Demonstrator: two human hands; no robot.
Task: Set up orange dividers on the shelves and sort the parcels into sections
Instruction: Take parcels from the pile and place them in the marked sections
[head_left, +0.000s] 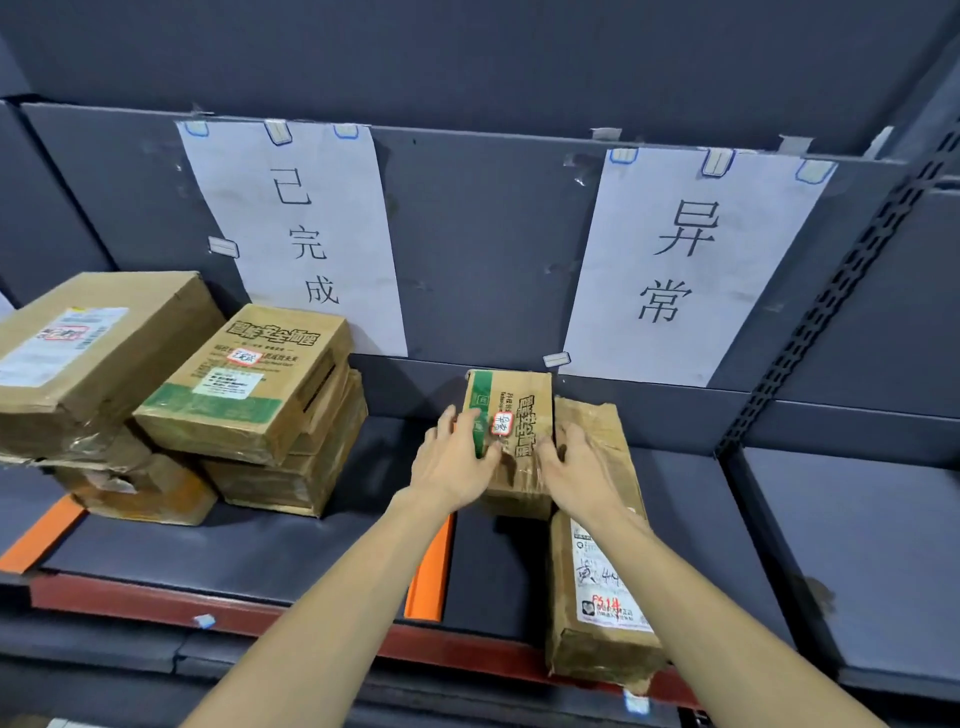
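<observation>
A small cardboard parcel (519, 410) with green print and a red-edged sticker stands on the dark shelf (260, 551), right of an orange divider (428, 577). My left hand (452, 457) grips its left side and my right hand (571, 467) presses its right side. A long taped parcel (597, 597) with a white label lies just right of it, reaching the shelf's front edge. Left of the divider, several parcels (249, 389) are stacked. A second orange divider (41, 535) lies at the far left.
Two white paper signs with black characters, the left sign (306, 234) and the right sign (685, 260), hang on the back wall. A red front rail (156, 597) edges the shelf. A perforated upright (831, 291) separates a neighbouring bay (857, 545) on the right.
</observation>
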